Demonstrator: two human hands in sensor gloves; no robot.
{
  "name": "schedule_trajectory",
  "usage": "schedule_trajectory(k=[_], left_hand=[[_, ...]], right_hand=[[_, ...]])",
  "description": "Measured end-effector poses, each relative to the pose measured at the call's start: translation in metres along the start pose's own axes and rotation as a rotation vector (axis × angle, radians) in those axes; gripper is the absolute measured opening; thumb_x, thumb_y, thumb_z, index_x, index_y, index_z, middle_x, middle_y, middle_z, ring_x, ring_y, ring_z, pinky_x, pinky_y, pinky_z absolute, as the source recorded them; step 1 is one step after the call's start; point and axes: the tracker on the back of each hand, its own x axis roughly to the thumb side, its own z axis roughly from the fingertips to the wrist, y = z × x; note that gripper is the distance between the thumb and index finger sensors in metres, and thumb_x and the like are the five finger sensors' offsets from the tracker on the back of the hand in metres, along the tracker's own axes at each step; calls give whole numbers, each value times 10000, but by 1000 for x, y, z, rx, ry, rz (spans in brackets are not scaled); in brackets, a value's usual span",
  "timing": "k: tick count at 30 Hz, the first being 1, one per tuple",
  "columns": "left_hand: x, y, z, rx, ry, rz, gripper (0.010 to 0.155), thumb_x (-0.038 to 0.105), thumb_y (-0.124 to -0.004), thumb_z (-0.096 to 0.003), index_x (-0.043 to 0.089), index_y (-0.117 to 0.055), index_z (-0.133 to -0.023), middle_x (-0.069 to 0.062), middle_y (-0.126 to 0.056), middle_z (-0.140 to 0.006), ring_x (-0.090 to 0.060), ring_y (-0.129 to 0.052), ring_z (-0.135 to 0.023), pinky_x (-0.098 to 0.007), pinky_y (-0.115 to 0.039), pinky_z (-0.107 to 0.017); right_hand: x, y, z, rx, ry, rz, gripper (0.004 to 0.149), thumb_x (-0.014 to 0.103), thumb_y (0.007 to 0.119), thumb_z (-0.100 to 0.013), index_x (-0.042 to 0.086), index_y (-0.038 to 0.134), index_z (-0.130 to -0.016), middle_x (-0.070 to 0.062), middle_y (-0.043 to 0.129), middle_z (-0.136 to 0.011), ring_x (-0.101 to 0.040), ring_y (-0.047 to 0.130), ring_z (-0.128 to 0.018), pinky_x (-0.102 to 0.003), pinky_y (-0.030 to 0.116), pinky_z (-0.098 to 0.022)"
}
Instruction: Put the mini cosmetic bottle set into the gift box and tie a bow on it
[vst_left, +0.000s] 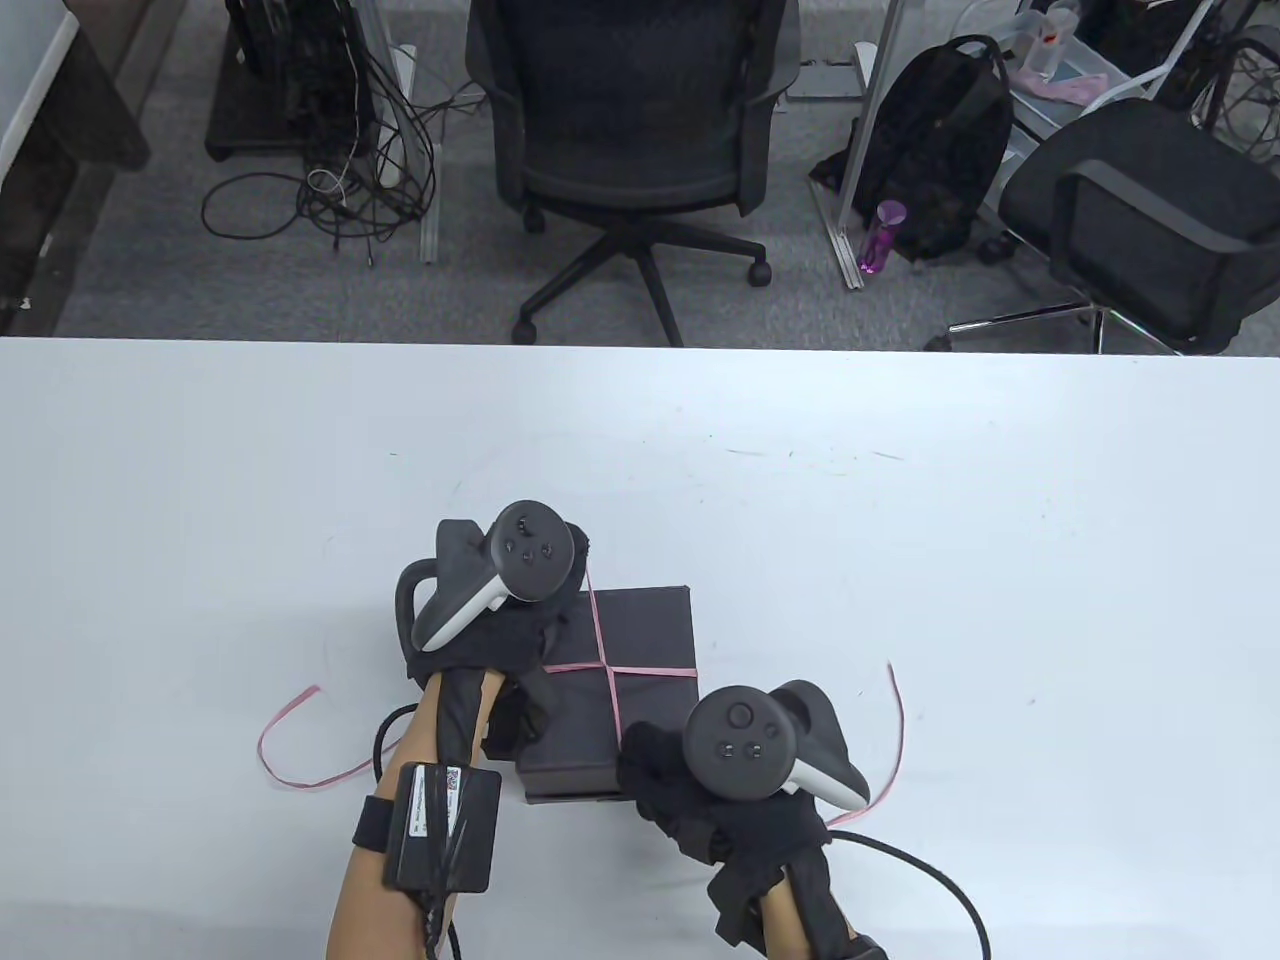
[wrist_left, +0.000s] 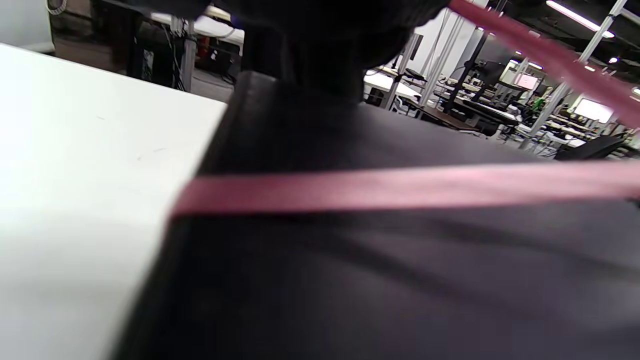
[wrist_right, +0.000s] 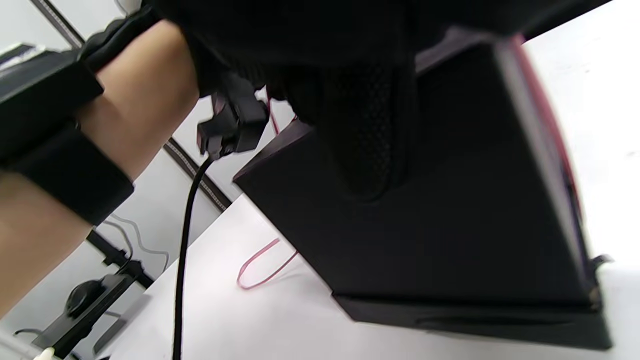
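Observation:
A closed black gift box (vst_left: 640, 640) lies near the table's front edge. A thin pink ribbon (vst_left: 608, 668) crosses on its lid. My left hand (vst_left: 520, 650) grips the box's far left corner, and a dark fingertip (wrist_left: 320, 55) lies on the lid behind the ribbon band (wrist_left: 400, 187). My right hand (vst_left: 670, 790) grips the near right corner, with one finger (wrist_right: 370, 130) pressed down the box's side wall (wrist_right: 450, 225). The ribbon's two tails trail on the table, one to the left (vst_left: 290, 745) and one to the right (vst_left: 897, 730). The bottle set is not visible.
The white table (vst_left: 900, 520) stretches wide around the box. Cables run from both wrists (vst_left: 930, 880). Office chairs (vst_left: 640, 150) and a backpack (vst_left: 930, 140) stand on the floor beyond the far edge.

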Motion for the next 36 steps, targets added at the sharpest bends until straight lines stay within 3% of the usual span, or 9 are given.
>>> schedule_trajectory(k=[5,9,14,21,23,25,27,32,36], left_hand=[[-25,1,16,11,83,71,444,428,-591,-615,257,-716,-1006,-1,-984,-761,-8,-883,-155,-245,-865,-149],[-48,-8,39,-7,67,245,456,422,-592,-625,219,-717,-1014,-12,-996,-699,-5,-884,-145,-244,-867,-141],[-67,-32,69,11,11,469,456,409,-594,-631,192,-719,-1011,-7,-998,-649,-8,-885,-135,-245,-866,-129],[-68,-64,93,168,2,560,446,380,-578,-632,190,-688,-1019,48,-943,-608,-34,-877,-162,-273,-857,-155],[-68,-64,93,181,9,481,440,368,-582,-621,201,-691,-1014,56,-930,-593,-43,-872,-165,-285,-855,-161],[-68,-63,95,216,2,377,438,368,-584,-609,220,-700,-1005,74,-921,-579,-42,-864,-166,-288,-854,-165],[-68,-61,97,257,7,291,436,370,-584,-601,235,-708,-997,86,-915,-566,-41,-855,-164,-294,-852,-166],[-67,-64,98,275,16,85,434,384,-587,-585,275,-720,-984,96,-914,-544,-43,-842,-162,-299,-847,-165],[-63,-81,96,307,24,-138,436,393,-573,-579,277,-714,-975,110,-911,-538,-35,-842,-156,-291,-850,-161]], right_hand=[[-18,-13,5,-77,96,4,414,176,677,-588,-83,801,-886,-359,978,-716,-83,921,-129,-267,871,-64],[-33,-18,5,-150,187,28,424,183,609,-613,-35,689,-968,-366,872,-806,-77,897,-199,-262,856,-134],[-55,-13,0,-365,203,-61,421,192,596,-611,-7,671,-974,-366,828,-834,-69,891,-199,-255,854,-136],[-65,-6,-5,-462,160,-65,418,201,597,-605,20,675,-974,-341,850,-823,-72,889,-193,-259,851,-134],[-64,-6,-4,-484,170,-2,417,204,606,-602,28,688,-971,-301,907,-766,-77,889,-187,-261,847,-128],[-61,-6,-4,-518,170,146,415,210,629,-594,28,721,-956,-177,968,-597,-67,878,-152,-250,839,-102],[-58,-5,-6,-471,188,258,414,218,634,-590,42,731,-953,-123,959,-531,-66,872,-146,-250,835,-101],[-55,-2,-8,-443,228,503,416,233,634,-581,72,736,-951,-101,945,-500,-73,862,-148,-258,827,-104],[-61,3,-13,-403,278,609,428,239,611,-580,76,714,-962,-81,931,-490,-64,849,-149,-253,823,-102]])
